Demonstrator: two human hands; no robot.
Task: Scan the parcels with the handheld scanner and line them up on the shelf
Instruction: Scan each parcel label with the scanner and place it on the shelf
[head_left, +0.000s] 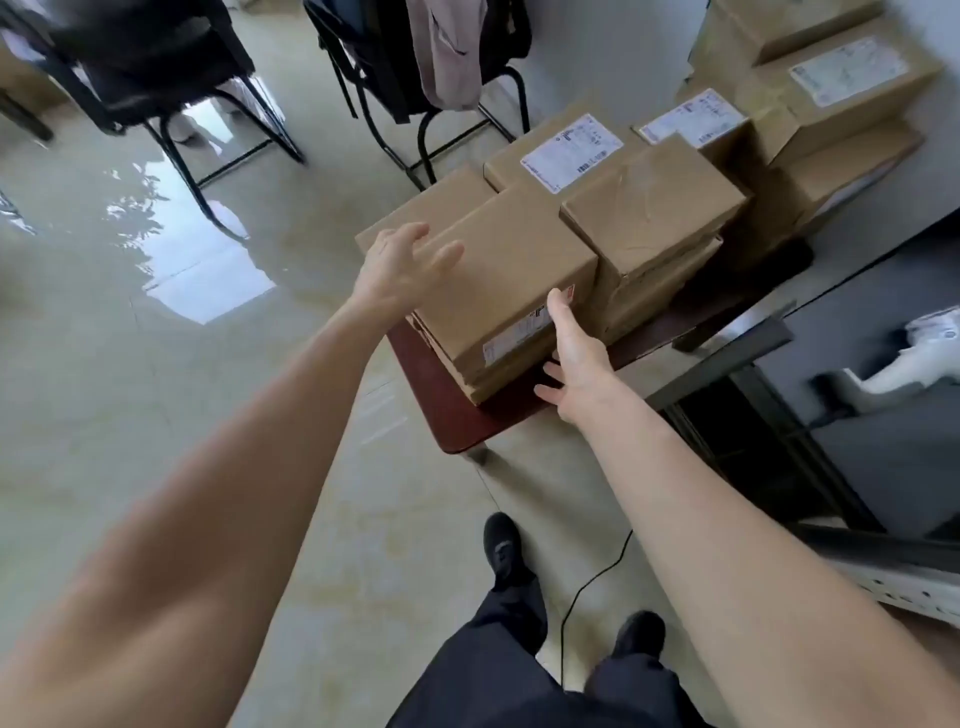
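Note:
Several brown cardboard parcels are stacked on a low dark-red table (447, 415). The nearest stack is topped by a flat parcel (509, 275) with a label on its near side. My left hand (400, 265) reaches its far left corner with fingers spread, touching or just above the top. My right hand (571, 353) is at the parcel's near right side, thumb up against the labelled face, fingers straight. Neither hand grips anything. A white handheld scanner (904, 364) lies on the dark shelf surface at the right.
More parcels (654, 208) with white labels (571, 150) are piled behind and on the grey shelf (841, 83) at upper right. Two black chairs (156, 62) stand on the glossy floor behind. A black cable (587, 587) runs along the floor beside my feet.

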